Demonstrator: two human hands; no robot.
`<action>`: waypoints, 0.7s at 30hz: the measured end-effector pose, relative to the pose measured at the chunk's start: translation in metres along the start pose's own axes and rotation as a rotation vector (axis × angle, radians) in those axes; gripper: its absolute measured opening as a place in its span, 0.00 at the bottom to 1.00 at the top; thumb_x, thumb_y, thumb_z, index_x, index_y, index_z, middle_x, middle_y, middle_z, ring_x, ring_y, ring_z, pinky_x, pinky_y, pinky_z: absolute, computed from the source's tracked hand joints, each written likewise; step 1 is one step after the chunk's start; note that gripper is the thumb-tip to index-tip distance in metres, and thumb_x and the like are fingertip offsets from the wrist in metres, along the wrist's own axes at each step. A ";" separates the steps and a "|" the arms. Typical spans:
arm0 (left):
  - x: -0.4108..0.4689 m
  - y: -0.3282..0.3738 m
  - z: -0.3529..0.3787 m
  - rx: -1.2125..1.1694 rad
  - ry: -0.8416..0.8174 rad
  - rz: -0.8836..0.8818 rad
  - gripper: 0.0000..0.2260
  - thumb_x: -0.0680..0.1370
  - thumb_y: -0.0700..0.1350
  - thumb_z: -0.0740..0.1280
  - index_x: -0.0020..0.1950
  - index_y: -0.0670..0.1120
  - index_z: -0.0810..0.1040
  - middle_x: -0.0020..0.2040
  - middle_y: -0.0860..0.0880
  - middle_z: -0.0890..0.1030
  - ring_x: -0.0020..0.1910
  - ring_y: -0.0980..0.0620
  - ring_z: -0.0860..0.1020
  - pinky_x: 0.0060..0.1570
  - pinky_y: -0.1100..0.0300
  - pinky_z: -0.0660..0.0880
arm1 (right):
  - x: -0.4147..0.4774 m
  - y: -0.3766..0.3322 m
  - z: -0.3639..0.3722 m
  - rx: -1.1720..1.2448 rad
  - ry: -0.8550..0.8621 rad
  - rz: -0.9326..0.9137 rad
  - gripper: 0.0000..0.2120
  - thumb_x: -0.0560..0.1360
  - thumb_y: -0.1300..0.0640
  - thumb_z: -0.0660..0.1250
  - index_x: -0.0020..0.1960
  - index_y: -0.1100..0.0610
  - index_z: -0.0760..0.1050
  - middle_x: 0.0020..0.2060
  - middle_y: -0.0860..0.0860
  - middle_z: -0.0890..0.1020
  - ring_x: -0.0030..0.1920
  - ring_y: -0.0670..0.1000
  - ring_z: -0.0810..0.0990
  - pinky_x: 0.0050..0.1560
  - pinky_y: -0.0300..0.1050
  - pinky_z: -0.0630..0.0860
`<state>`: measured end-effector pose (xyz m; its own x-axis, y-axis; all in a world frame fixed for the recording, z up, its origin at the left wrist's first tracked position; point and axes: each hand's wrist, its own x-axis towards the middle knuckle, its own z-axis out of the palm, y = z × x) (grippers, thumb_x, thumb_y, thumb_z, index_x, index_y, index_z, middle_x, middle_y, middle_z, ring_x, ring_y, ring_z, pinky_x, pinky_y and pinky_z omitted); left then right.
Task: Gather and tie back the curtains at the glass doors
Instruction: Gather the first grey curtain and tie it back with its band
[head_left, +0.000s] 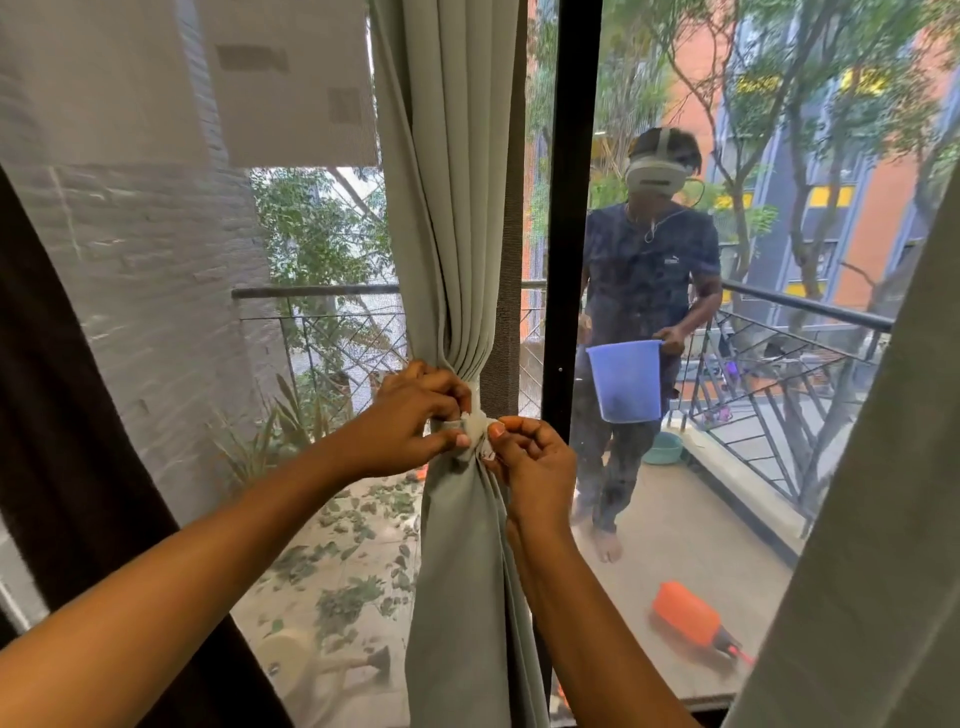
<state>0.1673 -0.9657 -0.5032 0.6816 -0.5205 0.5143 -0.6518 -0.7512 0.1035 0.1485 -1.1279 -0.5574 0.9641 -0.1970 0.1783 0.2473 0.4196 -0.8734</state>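
Note:
A pale grey-green curtain (457, 182) hangs gathered into a narrow bundle in front of the black door frame (571, 208). A white tie-back (475, 423) wraps the bundle at its pinched waist. My left hand (415, 421) pinches the tie from the left, fingers curled around the fabric. From the right, my right hand (530, 457) pinches the tie's end between thumb and fingers. Both hands meet at the knot, which partly hides it. A second grey-green curtain (883, 493) hangs loose at the right edge.
A dark brown curtain (62, 415) hangs at the left. Beyond the glass, a person (649, 291) holding a blue bucket (626, 379) stands on the balcony near the railing (789, 364). An orange bottle (691, 618) lies on the balcony floor among fallen leaves.

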 end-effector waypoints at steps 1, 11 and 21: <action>0.001 0.001 -0.002 -0.004 -0.024 -0.012 0.15 0.70 0.62 0.61 0.37 0.51 0.74 0.50 0.64 0.70 0.50 0.55 0.65 0.52 0.52 0.64 | -0.002 0.000 0.001 -0.002 0.020 -0.022 0.04 0.71 0.63 0.72 0.42 0.57 0.79 0.34 0.53 0.82 0.33 0.46 0.80 0.36 0.39 0.78; 0.003 0.012 -0.002 -0.118 -0.049 -0.141 0.11 0.67 0.63 0.62 0.33 0.56 0.71 0.52 0.59 0.74 0.52 0.56 0.65 0.52 0.53 0.65 | -0.009 -0.001 0.002 -0.282 0.027 -0.304 0.03 0.72 0.60 0.72 0.43 0.53 0.79 0.37 0.47 0.83 0.37 0.41 0.81 0.39 0.34 0.77; -0.001 0.016 0.005 0.112 -0.012 -0.138 0.17 0.74 0.56 0.59 0.47 0.47 0.81 0.55 0.58 0.71 0.54 0.57 0.60 0.45 0.59 0.51 | -0.004 0.003 -0.004 -0.346 -0.124 -0.301 0.08 0.72 0.64 0.71 0.50 0.56 0.78 0.37 0.51 0.82 0.38 0.45 0.81 0.42 0.37 0.78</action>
<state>0.1578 -0.9795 -0.5063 0.7664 -0.4137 0.4915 -0.5111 -0.8561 0.0764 0.1452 -1.1292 -0.5621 0.8640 -0.1482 0.4812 0.4910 0.0362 -0.8704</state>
